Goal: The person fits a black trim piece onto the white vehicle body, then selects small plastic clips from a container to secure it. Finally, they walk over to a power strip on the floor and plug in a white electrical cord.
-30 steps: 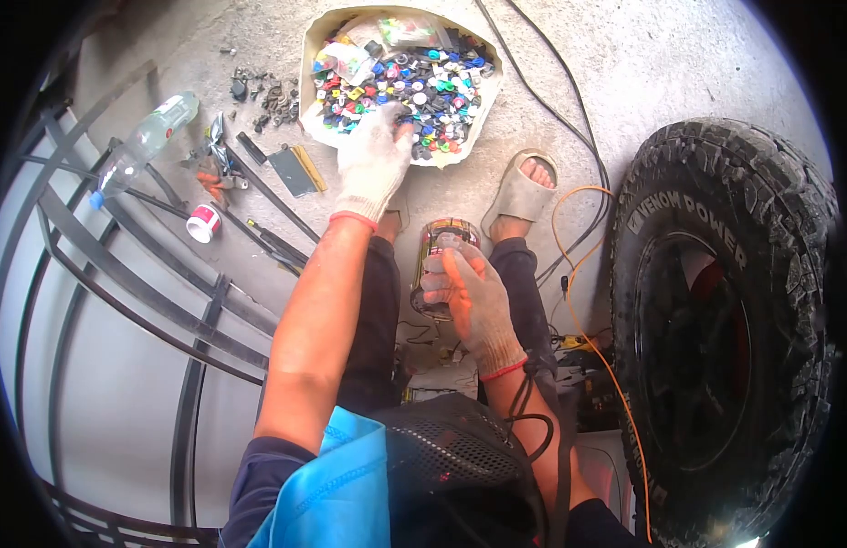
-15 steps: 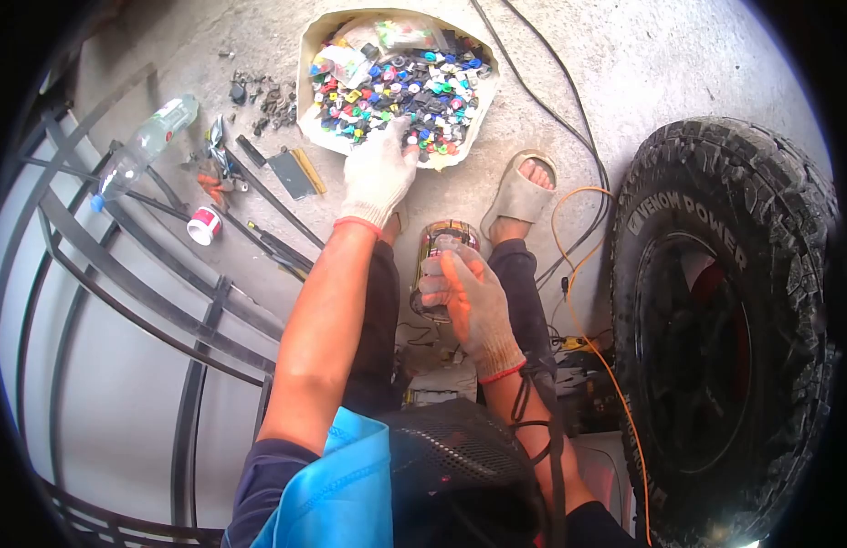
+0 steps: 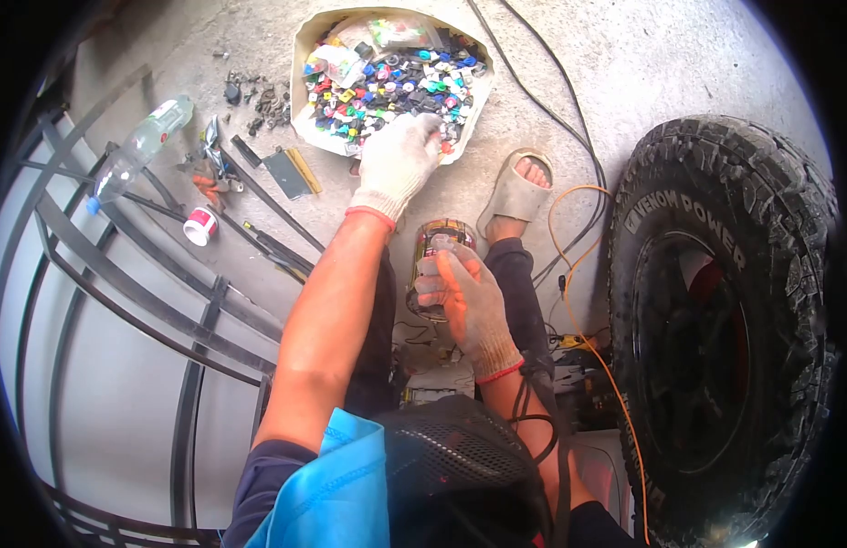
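Observation:
My left hand (image 3: 398,163), in a white work glove, reaches into the near edge of a shallow cream container (image 3: 305,100) heaped with several small coloured plastic clips (image 3: 387,78); its fingertips are among the clips, and what they pinch is hidden. My right hand (image 3: 466,297), also gloved, grips a clear lamp-like part (image 3: 434,239) with a red and amber inside, held between my knees. A small clear piece sits at its fingertips.
A big off-road tyre (image 3: 715,329) stands at the right. An orange cable (image 3: 569,274) and black cables run beside my sandalled foot (image 3: 517,194). A plastic bottle (image 3: 138,151), a small white-and-red pot (image 3: 201,225), hand tools and black metal bars lie at the left.
My left hand has shifted right along the container's near edge, among the clips. The right hand has stayed on the lamp-like part.

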The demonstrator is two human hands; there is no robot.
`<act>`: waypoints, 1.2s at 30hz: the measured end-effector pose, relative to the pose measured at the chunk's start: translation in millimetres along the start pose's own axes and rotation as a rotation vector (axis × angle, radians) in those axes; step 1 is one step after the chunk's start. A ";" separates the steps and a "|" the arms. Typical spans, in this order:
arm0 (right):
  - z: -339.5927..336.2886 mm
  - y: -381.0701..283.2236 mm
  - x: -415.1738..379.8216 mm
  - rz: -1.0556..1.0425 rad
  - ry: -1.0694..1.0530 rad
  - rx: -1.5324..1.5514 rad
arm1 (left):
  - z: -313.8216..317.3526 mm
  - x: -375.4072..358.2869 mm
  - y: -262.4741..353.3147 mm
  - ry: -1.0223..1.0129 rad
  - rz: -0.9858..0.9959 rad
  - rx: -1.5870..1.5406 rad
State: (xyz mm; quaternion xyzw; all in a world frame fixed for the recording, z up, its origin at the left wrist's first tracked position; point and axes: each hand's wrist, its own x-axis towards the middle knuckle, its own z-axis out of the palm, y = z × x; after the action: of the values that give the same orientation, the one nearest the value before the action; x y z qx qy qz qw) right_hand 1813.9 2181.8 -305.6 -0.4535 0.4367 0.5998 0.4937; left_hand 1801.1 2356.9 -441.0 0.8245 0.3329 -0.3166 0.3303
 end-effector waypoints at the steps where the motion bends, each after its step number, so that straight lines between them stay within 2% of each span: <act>1: -0.4 0.2 0.8 -0.006 0.000 0.004 | 3.5 3.1 -0.5 0.125 -0.035 -0.082; 2: -1.1 0.6 1.3 -0.010 0.001 0.008 | 6.8 6.6 -1.7 0.250 -0.072 -0.165; 3: -1.8 1.2 1.7 -0.009 0.002 0.009 | 9.5 10.4 -4.2 0.266 -0.079 -0.146; 10: -2.4 1.4 1.2 -0.014 -0.004 0.003 | -1.4 33.6 6.0 0.141 -0.136 -0.042; 15: -1.4 -0.2 0.2 -0.007 -0.008 0.002 | 3.1 39.3 -2.8 0.199 -0.133 -0.063; 18: -0.9 -1.8 0.7 -0.007 0.001 -0.004 | 2.1 32.6 -6.5 0.193 -0.160 -0.151; 21: 1.5 -4.5 -2.8 -0.002 0.013 -0.002 | 11.4 23.8 -21.1 0.397 -0.131 -0.510; 24: 0.9 -9.6 -2.7 -0.014 0.039 -0.020 | -16.4 2.6 -17.6 0.080 -0.409 -1.341; 28: -7.6 -16.4 1.3 -0.114 0.032 -0.016 | -14.1 -23.8 -27.9 0.063 -0.277 -1.569; 30: -5.2 -21.8 1.4 -0.163 0.027 -0.031 | -24.3 -39.8 -21.8 -0.170 -0.176 -1.762; 32: 2.6 -27.6 -5.2 -0.241 0.055 -0.049 | -30.2 -50.4 -11.6 -0.215 -0.147 -1.757; 36: 2.1 -28.8 -7.1 -0.264 0.036 -0.022 | -37.5 -63.5 0.1 -0.300 -0.047 -1.782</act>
State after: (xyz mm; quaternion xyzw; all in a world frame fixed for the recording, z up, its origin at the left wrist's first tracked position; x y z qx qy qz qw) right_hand 1842.8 2186.2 -300.5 -0.5231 0.3755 0.5263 0.5554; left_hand 1775.8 2363.6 -372.1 0.2061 0.4252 -0.0521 0.8798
